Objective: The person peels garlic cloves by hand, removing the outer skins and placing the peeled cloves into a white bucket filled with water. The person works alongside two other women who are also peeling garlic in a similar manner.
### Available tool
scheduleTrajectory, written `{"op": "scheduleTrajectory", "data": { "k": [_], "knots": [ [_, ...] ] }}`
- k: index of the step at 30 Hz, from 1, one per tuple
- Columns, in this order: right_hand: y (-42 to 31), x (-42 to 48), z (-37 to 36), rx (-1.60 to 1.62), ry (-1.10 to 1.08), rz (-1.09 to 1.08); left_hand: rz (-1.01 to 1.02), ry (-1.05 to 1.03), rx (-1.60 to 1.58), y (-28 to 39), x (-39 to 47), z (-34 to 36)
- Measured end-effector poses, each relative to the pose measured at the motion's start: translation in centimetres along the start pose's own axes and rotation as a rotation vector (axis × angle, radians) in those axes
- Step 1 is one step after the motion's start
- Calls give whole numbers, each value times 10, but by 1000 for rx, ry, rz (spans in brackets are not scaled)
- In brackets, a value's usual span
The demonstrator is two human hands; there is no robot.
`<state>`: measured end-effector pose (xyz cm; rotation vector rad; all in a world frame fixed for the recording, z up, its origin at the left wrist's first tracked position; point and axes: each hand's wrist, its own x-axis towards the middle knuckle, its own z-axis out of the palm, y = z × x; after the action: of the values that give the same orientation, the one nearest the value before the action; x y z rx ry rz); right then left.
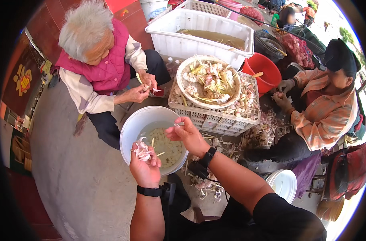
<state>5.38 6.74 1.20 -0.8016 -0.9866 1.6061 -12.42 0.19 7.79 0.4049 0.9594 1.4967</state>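
My left hand [146, 168] is palm up at the near left side of a white bucket, holding a partly opened garlic bulb [143, 151] with loose papery skin. Over the bucket's right side, my right hand [187, 132] pinches a small pale piece between thumb and fingers, perhaps a clove or skin. The white plastic bucket [129, 129] holds water with many peeled garlic cloves [167, 144] in it. Beyond my right hand, a round woven basket [183, 90] of garlic bulbs [211, 79] rests on an upturned-looking plastic crate [211, 120] strewn with more garlic.
Two people sit close by, at left in a pink vest [116, 54] and at right in a plaid shirt [324, 111], both handling garlic. Behind stand a white tub [195, 46] of murky water and a red bucket [269, 81]. Garlic skins [263, 129] litter the floor; another white bucket [284, 183] stands right.
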Motion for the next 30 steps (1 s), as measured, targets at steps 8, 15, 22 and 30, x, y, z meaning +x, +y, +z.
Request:
{"op": "scheduleTrajectory", "data": {
  "k": [8, 15, 22, 30],
  "knots": [
    [-30, -78, -94, -1425, -268, 119, -105, -247, 105, -38, -12, 46],
    [-40, -113, -106, -1284, -25, 51, -169, -402, 287, -83, -20, 78],
    [-92, -123, -84, -830, 43, -203, -217, -491, 577, -119, -23, 91],
    [-77, -113, -108, -202, 114, 17, -348, -524, 499, -131, -21, 106]
  ]
}}
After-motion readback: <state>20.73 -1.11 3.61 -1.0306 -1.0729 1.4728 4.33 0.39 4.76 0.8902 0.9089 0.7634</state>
